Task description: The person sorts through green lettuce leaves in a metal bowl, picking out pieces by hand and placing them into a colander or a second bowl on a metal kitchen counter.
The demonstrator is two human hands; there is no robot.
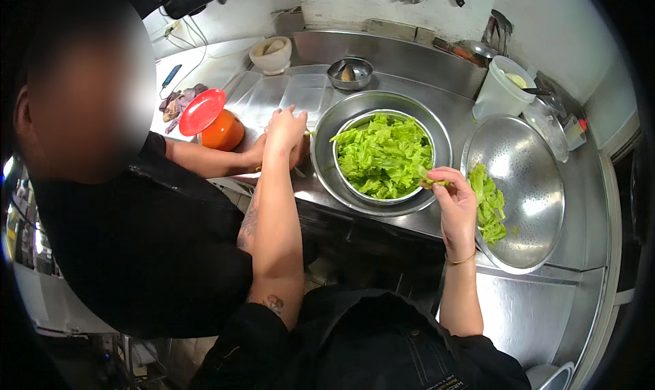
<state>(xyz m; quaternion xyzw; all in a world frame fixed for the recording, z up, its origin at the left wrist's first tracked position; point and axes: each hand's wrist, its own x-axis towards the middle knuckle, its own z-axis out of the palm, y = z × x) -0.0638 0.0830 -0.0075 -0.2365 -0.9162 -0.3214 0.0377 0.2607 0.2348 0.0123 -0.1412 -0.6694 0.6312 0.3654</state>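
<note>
My right hand (457,198) pinches a small piece of lettuce (435,183) between thumb and fingers, at the right rim of a steel bowl (434,154). Torn green lettuce (384,154) fills that bowl, which sits inside a wider steel basin (327,172). To the right, a perforated steel colander (532,190) holds more lettuce leaves (488,206) along its left side. My left hand (287,126) is stretched out left of the basin, over a co-worker's hands (256,152). Its fingers are partly hidden, and whether it grips anything is unclear.
A co-worker in black (138,252) stands close on the left. Behind the basin are a small metal bowl (350,73), clear plastic containers (304,90) and a mortar (271,55). An orange pot (222,131) with a red plate (203,112) stands left; a white plastic tub (501,90) stands back right.
</note>
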